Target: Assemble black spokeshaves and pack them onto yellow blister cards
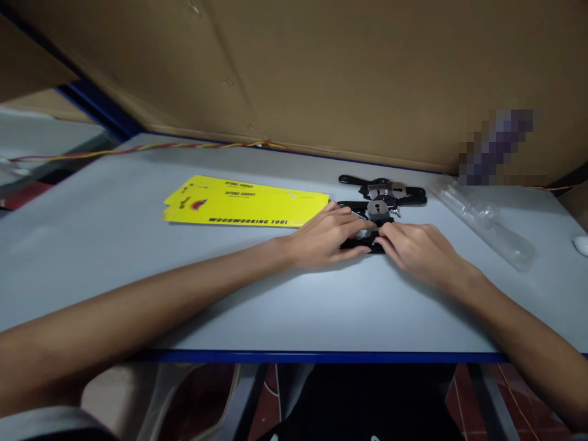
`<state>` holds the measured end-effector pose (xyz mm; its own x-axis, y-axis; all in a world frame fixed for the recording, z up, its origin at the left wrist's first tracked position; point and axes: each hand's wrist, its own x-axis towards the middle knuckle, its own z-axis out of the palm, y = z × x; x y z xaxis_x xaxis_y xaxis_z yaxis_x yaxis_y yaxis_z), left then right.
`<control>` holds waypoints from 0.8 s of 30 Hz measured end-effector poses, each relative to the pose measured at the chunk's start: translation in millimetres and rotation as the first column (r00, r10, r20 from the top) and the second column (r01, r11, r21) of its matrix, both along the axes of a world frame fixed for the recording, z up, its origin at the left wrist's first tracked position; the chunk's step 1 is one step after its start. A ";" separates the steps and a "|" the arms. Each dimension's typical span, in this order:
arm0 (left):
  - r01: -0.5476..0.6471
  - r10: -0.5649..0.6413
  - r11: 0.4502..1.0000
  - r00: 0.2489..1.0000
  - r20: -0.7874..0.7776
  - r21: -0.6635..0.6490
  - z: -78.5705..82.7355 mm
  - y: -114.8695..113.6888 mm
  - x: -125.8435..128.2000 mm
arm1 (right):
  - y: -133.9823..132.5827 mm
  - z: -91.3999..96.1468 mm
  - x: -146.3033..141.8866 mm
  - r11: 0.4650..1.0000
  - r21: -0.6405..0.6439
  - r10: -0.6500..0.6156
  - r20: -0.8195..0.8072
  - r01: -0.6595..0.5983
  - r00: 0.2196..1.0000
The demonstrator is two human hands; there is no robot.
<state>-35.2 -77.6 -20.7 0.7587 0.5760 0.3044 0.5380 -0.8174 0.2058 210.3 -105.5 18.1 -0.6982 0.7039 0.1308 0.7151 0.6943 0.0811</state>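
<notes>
Both hands are on a black spokeshave (351, 243) lying on the table. My left hand (326, 236) holds its left part, thumb along the near side and fingers over the top. My right hand (416, 248) has its fingertips pinched at a small silver screw by the middle of the tool; the right end of the spokeshave is hidden under it. Just behind lies a second spokeshave (378, 210) with a metal plate. Farther back are more black spokeshave parts (397, 190) with metal plates.
Yellow printed cards (243, 205) lie overlapped left of my hands. Clear plastic packaging (489, 223) lies to the right, a white object (581, 245) at the far right edge. Red and yellow wires (184, 145) run along the back, below a cardboard wall (298, 73).
</notes>
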 end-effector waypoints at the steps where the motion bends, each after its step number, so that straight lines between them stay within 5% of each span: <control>1: -0.004 0.004 1.000 1.000 -0.004 -0.003 -0.1 0.0 -0.1 | -0.6 -0.6 -0.5 1.000 0.003 -0.004 0.006 0.004 1.000; 14: -0.012 0.013 0.999 1.000 0.027 -0.042 -0.6 0.6 1.0 | -7.4 0.0 -2.5 0.998 0.015 0.069 0.021 -0.069 0.997; 24: 0.040 -0.037 0.998 0.998 0.048 -0.053 -0.9 1.9 -0.8 | -4.8 -1.5 -12.0 1.000 0.031 -0.002 -0.028 0.002 1.000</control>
